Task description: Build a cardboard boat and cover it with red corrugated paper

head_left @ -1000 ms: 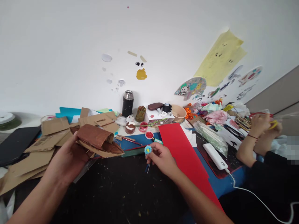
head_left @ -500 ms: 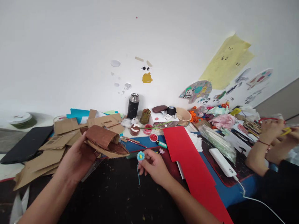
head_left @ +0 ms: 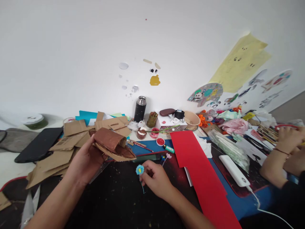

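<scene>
A brown-painted cardboard boat with a curved canopy (head_left: 111, 140) rests in my left hand (head_left: 89, 162), thumb along its side and fingers underneath. To its right, my right hand (head_left: 156, 179) pinches a small blue flower with a yellow centre (head_left: 139, 170). From the flower a thin blue stem or thread hangs below the fingers. Both hands are above a black mat (head_left: 114, 203), and the boat and flower are apart. Just beyond my right hand lies a small pale purple flower (head_left: 168, 156).
Cardboard pieces (head_left: 54, 159) and scissors (head_left: 30, 203) lie left. Behind stand a black thermos (head_left: 140, 109) and a jar of brown paint (head_left: 141, 133). Red card (head_left: 202, 171) and a white power bank (head_left: 234, 170) lie right. A co-worker's hands (head_left: 286, 143) are at far right.
My right hand has moved slightly down, and the blue flower has tilted leftward in its fingers. The view has turned a little left. My left hand still holds the boat.
</scene>
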`<state>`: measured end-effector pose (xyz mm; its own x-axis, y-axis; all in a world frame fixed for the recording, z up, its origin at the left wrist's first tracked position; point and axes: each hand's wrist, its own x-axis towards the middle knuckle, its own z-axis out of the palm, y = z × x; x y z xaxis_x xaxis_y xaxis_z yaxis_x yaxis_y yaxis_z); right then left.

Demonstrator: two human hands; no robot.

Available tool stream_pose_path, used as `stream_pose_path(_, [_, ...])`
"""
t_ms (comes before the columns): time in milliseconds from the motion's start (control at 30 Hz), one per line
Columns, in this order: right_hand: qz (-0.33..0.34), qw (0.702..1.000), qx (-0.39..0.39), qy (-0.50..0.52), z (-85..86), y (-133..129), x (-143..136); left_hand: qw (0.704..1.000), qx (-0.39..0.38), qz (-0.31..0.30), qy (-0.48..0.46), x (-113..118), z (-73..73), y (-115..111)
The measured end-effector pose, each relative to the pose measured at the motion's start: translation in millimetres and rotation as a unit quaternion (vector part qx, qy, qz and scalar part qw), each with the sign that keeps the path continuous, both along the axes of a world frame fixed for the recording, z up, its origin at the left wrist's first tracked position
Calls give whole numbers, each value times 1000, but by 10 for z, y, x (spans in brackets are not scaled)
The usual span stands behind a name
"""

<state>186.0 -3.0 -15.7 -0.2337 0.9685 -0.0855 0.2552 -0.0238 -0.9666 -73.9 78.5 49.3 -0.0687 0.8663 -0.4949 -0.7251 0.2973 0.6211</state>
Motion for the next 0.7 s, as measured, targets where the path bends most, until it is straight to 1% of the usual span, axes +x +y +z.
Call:
stream_pose_path(200, [7, 998, -10, -69, -127, -66, 47, 999, 47, -7, 13, -21, -100, 2])
stream_pose_path(267, [2, 998, -18, -52, -133, -67, 47, 998, 56, -10, 13, -33, -132, 9])
stream_pose_path(333, [-7, 1000, -29, -8, -110, -44, 43, 998, 61, -11, 13, -43, -154, 17])
stream_pose_path(433, [-34, 996, -42, 67, -23, 32, 40, 998, 63, -12, 14, -41, -155, 18])
stream_pose_path(533, [-85, 987, -37, 132, 111, 147, 48, 998, 61, -9, 15, -14, -119, 3])
stream_pose_path(600, [-124, 977, -22, 170, 219, 237, 58, 998, 59, -10, 17, 12, -87, -12])
stream_pose_path(700, [-168, 964, 23, 204, 395, 374, 71, 998, 56, -16, 20, 53, -47, -30])
